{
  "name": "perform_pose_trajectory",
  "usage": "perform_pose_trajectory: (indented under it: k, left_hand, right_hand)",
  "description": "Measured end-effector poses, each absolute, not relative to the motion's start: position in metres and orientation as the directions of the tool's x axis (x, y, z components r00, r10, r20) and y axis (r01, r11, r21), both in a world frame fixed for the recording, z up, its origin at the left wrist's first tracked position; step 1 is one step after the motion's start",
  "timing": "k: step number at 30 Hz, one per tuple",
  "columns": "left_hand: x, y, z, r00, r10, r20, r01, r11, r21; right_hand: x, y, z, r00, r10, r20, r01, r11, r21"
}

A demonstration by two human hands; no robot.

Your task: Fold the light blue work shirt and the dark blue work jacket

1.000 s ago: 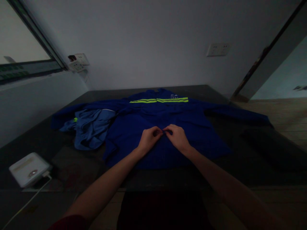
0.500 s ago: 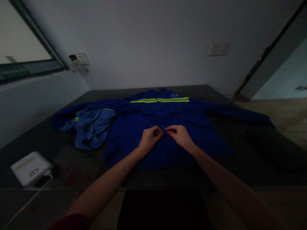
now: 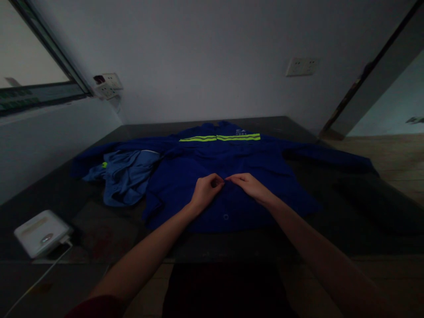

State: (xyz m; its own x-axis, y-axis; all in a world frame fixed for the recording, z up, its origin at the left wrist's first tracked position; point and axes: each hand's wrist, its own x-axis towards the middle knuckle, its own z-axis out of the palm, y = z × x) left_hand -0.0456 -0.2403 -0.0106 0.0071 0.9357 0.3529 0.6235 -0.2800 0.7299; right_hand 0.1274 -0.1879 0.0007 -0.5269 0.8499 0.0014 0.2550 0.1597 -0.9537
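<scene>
A dark blue work jacket [image 3: 245, 163] with yellow-green reflective stripes lies front up, its sleeves spread to both sides. Halfway down its front, my left hand [image 3: 207, 187] pinches the cloth at the middle seam between thumb and fingers. Just to the right, my right hand [image 3: 250, 185] is closed on the same spot, with its fingertips almost meeting those of the left. What small part lies between the fingertips is too dark to make out. A round button [image 3: 225, 217] shows on the jacket below the hands.
Crumpled lighter blue cloth [image 3: 129, 176] lies on the left sleeve. At the left front of the dark table [image 3: 205, 249] sits a white box [image 3: 41, 232] with a cable. A dark flat item [image 3: 380, 203] rests at right. Wall sockets [image 3: 302, 66] are behind.
My right hand has turned slightly, its fingers now flatter and straighter. My left hand stays nearly in place. The lower button has become visible on the jacket.
</scene>
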Motion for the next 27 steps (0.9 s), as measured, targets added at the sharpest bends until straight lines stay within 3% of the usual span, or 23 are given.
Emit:
perform_pose_trajectory:
  k: [4,7,16,27]
  left_hand:
    - [-0.046,-0.240,-0.009,-0.008,0.940,0.340,0.617,-0.263,0.742]
    - [-0.045,-0.240,-0.009,-0.014,0.946,0.324,0.613,-0.248,0.750]
    - [-0.045,-0.240,-0.010,-0.006,0.955,0.295,0.580,-0.237,0.779]
    - [-0.051,-0.237,-0.016,-0.003,0.969,0.248,0.449,-0.220,0.866]
  right_hand:
    - [0.129,-0.187,0.002,-0.527,0.843,-0.102,0.212,0.015,-0.977]
    - [0.130,-0.186,0.001,-0.513,0.853,-0.100,0.186,-0.003,-0.983]
    - [0.122,-0.181,-0.014,-0.423,0.903,0.071,0.265,0.198,-0.944]
    - [0.119,-0.188,-0.008,-0.471,0.859,0.200,0.187,0.319,-0.929]
